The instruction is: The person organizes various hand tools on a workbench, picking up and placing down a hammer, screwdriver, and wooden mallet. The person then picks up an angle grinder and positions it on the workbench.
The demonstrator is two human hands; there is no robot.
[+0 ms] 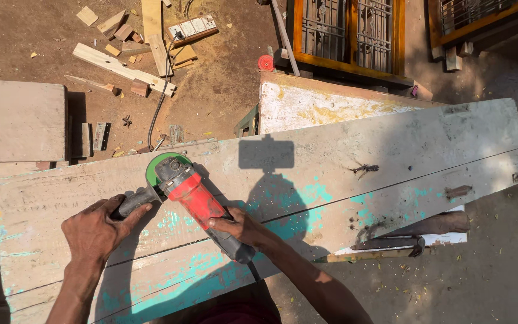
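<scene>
1. Grinder point(190, 195): a red-bodied angle grinder with a green disc guard, lying across the far-left part of the door point(391, 156), its disc end toward the door's far edge and close to it.
2. Left hand point(100, 231): fingers wrapped around the grey side handle, a full closed grasp.
3. Right hand point(241, 228): closed around the rear of the red body, just ahead of the dark tail where the cord leaves.
4. Door: an old planked panel laid flat as the work surface, running from the near-left corner to the far-right corner of the view.
5. Progress, judged from the surface: most of the far half and the right end show bare, pale wood; this part looks stripped.
6. Paint point(199, 270): turquoise patches remain along the near edge, thickest at the near-left corner, with scattered flecks near the middle. This appears to be the work left.
7. Whether the disc is spinning cannot be told.
8. Hammer point(391, 243): lies on a board below the door's near-right edge, untouched.
</scene>
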